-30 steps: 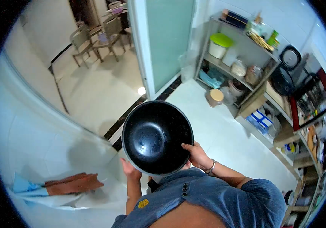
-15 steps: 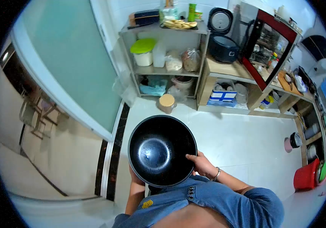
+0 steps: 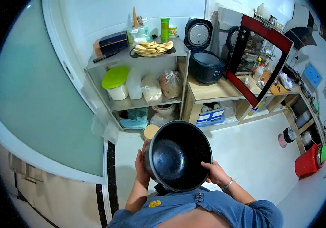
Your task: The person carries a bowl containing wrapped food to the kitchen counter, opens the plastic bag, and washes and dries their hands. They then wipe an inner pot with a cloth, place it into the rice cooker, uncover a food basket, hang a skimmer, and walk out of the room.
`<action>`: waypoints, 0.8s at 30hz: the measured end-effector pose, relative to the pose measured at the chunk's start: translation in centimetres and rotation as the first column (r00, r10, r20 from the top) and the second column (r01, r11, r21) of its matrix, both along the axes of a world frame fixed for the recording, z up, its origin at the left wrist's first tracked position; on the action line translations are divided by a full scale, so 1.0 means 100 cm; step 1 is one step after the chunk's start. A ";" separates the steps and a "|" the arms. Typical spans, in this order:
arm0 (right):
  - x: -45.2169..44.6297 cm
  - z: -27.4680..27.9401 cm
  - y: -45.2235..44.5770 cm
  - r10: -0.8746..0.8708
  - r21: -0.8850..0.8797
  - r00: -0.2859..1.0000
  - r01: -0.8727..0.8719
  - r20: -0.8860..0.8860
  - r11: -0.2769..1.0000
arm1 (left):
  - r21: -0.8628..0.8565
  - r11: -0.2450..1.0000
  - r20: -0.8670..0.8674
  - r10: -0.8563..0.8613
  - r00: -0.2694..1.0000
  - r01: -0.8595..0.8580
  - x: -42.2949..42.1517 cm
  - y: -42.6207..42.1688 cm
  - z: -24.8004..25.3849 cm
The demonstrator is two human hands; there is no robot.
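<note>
A black rice cooker inner pot is held in front of my body, its wide mouth facing up toward me. A few small specks or drops show on its shiny bottom. My left hand is pressed against the pot's left outer wall, fingers partly hidden behind it. On the right side, my right hand grips the rim with the thumb over the inside edge. Ahead of the pot, a dark rice cooker stands on the wooden counter with its lid raised.
A metal shelf ahead bears sliced food, a green-lidded tub and bags. A wooden stool stands before it. A red-framed glass cabinet is right of the cooker. A glass door is at left, a red bucket at right.
The view has shifted closer to the shelf and counter. The pot has moved right in view and tilts a little more, and more of my left hand shows on its side.
</note>
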State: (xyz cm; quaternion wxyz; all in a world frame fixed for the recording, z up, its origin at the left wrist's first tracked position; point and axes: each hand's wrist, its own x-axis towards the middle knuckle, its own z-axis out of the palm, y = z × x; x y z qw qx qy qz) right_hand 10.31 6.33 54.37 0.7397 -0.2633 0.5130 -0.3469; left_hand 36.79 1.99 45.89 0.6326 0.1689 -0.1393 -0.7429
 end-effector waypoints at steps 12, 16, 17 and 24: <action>-0.077 -0.016 -0.087 -0.291 0.077 0.954 0.285 0.075 0.955 | -0.064 0.853 -0.021 -0.520 0.854 0.518 -0.134 -0.203 0.061; -0.126 -0.009 -0.124 -0.351 0.074 0.936 0.348 0.032 0.935 | -0.139 0.803 0.168 -0.557 0.813 0.579 -0.189 -0.265 0.042; -0.133 -0.004 -0.133 -0.394 0.091 0.919 0.393 -0.014 0.915 | -0.058 0.764 0.079 -0.639 0.765 0.643 -0.205 -0.281 0.048; -0.207 0.013 -0.182 -0.395 0.070 0.918 0.392 0.024 0.917 | -0.258 0.780 0.279 -0.505 0.817 0.570 -0.287 -0.322 0.090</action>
